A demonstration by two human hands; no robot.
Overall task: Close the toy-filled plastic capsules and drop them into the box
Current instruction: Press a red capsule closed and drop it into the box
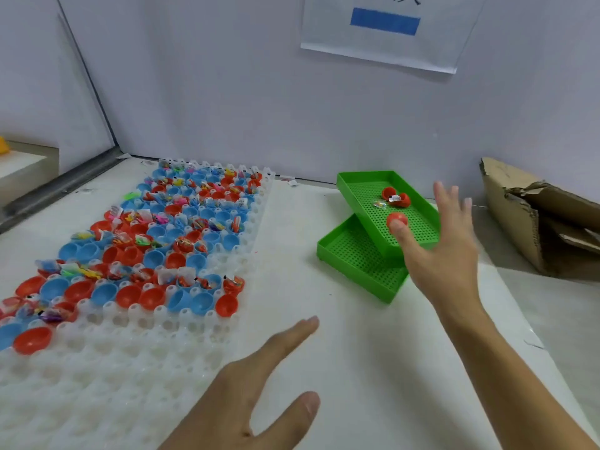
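While the right hand [444, 251] hangs over the upper green perforated plastic tray [418, 222] at 2 o'clock, fingers [449, 196] spread and straight, a closed red plastic capsule [396, 219] sits at its thumb tip; can't tell if they touch. An open red capsule [396, 196] with its toy packet lies further back in that tray, which rests tilted on a second green tray [357, 264]. Left hand [256, 394] at 6 o'clock, fingers straight, holding nothing, above the white counter [324, 248]. Clear plastic holder grid [130, 345] at 9 o'clock carries red and blue capsule halves [136, 293] with toys. Torn cardboard box [532, 222] at 3 o'clock.
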